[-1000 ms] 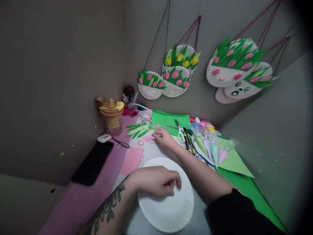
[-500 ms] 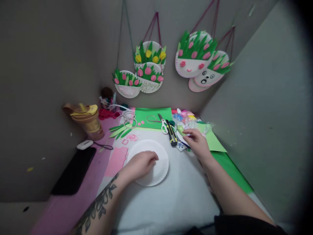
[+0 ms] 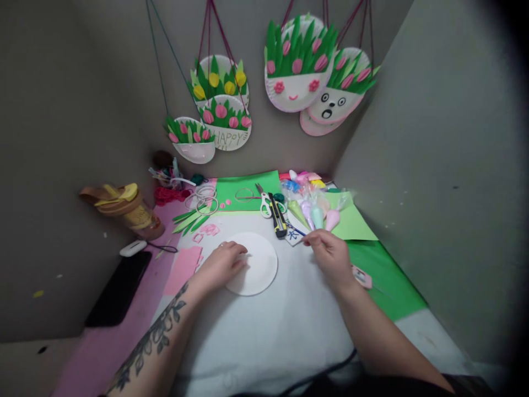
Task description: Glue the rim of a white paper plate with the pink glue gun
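A white paper plate (image 3: 262, 270) lies on the pale table cover. Over its left part rests my left hand (image 3: 225, 263), fingers loosely bent and thumb apart, holding nothing. Right of the plate, my right hand (image 3: 329, 253) pinches the near end of a thin dark blue pen (image 3: 295, 228). The pen's far end lies over a small white piece with blue drawn lines (image 3: 293, 238). Just left of it is a black and yellow box cutter (image 3: 278, 218), beside white-handled scissors (image 3: 265, 203). Several bags of coloured soft material (image 3: 316, 215) lie beyond my right hand.
Pink paper (image 3: 182, 270), green leaf cutouts (image 3: 192, 220) and metal rings (image 3: 206, 205) lie left. Further out are a dark phone (image 3: 119, 289) and a cup (image 3: 138, 212). Green sheets (image 3: 386, 278) cover the right side. Decorated plate baskets (image 3: 297, 91) hang on the wall.
My right hand has come down and nearer, closing from an open reach onto the pen's end. My left hand still rests on the plate. The camera view has shifted.
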A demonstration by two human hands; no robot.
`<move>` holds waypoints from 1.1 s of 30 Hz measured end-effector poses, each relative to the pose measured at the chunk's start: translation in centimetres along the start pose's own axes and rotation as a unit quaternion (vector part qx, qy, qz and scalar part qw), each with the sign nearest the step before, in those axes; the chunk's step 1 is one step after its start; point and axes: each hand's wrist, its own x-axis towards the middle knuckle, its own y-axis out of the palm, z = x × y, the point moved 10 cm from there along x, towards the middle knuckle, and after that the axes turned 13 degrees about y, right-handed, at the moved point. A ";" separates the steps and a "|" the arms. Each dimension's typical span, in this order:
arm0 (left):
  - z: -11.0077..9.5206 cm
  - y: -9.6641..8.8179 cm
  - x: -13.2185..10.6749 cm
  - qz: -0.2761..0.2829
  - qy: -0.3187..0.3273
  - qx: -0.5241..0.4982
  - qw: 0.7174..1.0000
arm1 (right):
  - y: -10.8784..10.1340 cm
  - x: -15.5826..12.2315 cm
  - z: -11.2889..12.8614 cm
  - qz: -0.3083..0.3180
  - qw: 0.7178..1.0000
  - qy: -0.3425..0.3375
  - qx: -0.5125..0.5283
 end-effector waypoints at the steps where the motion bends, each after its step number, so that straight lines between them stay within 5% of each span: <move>1: 0.1 0.3 -0.3 0.020 -0.005 -0.002 1.000 | 0.0 -0.2 0.7 0.002 0.999 -0.036 -0.009; 4: 0.5 0.8 -0.4 0.038 -0.027 -0.036 0.998 | 0.7 -0.8 2.1 0.023 0.994 -0.099 -0.039; 9: 2.7 -1.1 0.7 -0.054 -0.084 -0.069 0.993 | 2.2 -1.7 2.9 0.061 0.989 -0.124 -0.056; 14: 3.9 -1.4 1.5 -0.073 -0.072 -0.042 0.994 | 3.6 -2.2 2.3 0.094 0.986 -0.117 -0.075; 21: 7.6 -8.0 -3.4 -0.262 -0.155 0.001 0.953 | 4.2 -1.7 0.1 0.113 0.981 0.004 -0.155; 25: 9.7 -6.8 -4.5 -0.197 -0.195 0.020 0.960 | 9.0 -3.5 3.6 0.249 0.928 -0.110 -0.253; 29: 9.8 -5.0 -4.3 -0.158 -0.197 0.032 0.967 | 14.8 -4.2 4.5 0.331 0.889 -0.088 -0.305; 33: 9.7 -4.6 -4.4 -0.164 -0.197 -0.004 0.967 | 19.3 -3.7 4.0 0.335 0.874 -0.063 -0.346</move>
